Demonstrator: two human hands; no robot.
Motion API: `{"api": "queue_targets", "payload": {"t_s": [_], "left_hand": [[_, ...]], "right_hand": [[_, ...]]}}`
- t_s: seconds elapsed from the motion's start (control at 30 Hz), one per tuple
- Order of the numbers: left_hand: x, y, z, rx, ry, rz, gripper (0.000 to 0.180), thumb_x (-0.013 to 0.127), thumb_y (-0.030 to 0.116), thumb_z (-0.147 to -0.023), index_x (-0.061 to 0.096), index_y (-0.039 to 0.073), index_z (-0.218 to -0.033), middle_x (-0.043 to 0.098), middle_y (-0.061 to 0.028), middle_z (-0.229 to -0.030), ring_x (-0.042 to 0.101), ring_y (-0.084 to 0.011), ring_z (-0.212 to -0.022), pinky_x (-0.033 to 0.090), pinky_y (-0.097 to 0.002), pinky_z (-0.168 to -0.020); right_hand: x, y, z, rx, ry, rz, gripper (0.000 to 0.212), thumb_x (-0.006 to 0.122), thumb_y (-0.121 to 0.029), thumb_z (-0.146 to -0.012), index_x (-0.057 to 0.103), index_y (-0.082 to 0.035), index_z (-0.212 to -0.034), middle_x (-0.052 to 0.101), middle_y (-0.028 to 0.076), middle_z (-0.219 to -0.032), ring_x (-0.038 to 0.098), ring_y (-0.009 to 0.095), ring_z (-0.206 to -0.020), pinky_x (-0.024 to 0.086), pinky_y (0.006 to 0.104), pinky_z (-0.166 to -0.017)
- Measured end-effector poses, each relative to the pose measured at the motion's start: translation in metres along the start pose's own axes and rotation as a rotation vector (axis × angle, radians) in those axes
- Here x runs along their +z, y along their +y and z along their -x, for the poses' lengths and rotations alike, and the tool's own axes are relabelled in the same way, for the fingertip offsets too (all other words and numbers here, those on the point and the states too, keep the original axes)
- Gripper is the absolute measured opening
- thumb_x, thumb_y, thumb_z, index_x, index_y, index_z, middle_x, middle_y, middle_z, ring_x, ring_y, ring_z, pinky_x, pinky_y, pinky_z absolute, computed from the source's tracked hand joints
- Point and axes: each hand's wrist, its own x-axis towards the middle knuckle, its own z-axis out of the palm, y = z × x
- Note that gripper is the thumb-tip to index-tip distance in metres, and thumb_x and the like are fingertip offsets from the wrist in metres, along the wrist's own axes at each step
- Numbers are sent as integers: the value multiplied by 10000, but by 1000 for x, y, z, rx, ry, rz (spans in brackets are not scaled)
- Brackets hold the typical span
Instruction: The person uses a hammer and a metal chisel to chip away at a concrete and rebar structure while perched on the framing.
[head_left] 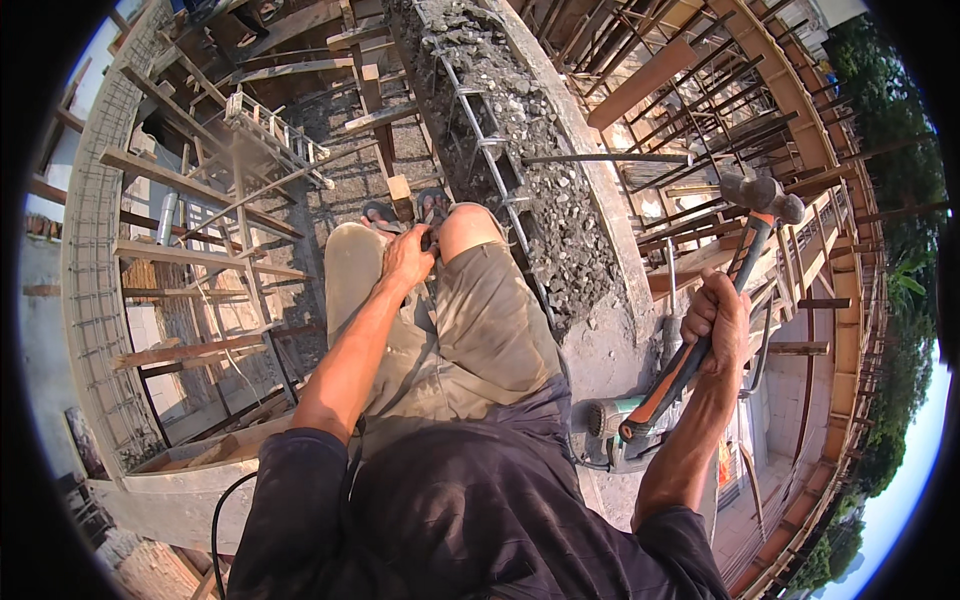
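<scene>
Dark sleeves frame us as our right hand grips the hammer raised, left hand closed at our knee, so we should swing squarely onto the broken concrete.

the left hand closes over something small between the knees, too covered to name. the right hand hides the middle of the hammer handle. the power tool behind that handle shows only its round end. the 2 sandals are half hidden by the knees.
</scene>
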Motion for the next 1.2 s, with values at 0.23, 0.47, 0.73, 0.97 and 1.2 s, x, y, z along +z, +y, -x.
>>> {"api": "queue_targets", "payload": {"t_s": [0.23,0.47,0.73,0.97,1.2], "left_hand": [[0,0,2,27,7,-21,496,709,275,-848,612,74,-1291,666,-209,-1217,624,-393,-1135,489,-470,-969],[-2,19,1,8,0,-19,494,699,263,-857,611,80,-1307,670,-194,-1226,632,-375,-1138,485,-452,-980],[-1,4,1,14,-18,-39,508,695,270,-871,588,73,-1328,656,-199,-1248,610,-382,-1169,473,-466,-1001],[2,-1,2,22,17,-20,483,699,239,-850,610,76,-1296,666,-201,-1223,624,-391,-1138,484,-469,-981],[0,16,4,42,13,-7,476,695,220,-845,612,59,-1285,672,-207,-1203,625,-385,-1142,485,-466,-977]], "right_hand": [[-106,-177,32,-896,-36,-167,408,478,-172,-1013,341,-174,-629,285,-34,-554,291,78,-437,363,237,-478],[27,-21,-41,-378,167,-272,345,560,-153,-926,332,-150,-668,279,-32,-568,291,104,-467,320,298,-492],[0,4,-8,-2,-10,42,385,654,-219,-926,380,-189,-657,320,-81,-515,322,40,-374,277,223,-335],[-80,-149,18,-822,0,-242,408,511,-211,-1006,320,-171,-648,278,-44,-568,312,76,-466,349,231,-465],[28,5,-45,-244,116,-199,319,550,-145,-939,359,-148,-684,286,-52,-559,285,74,-456,282,262,-447]]}}
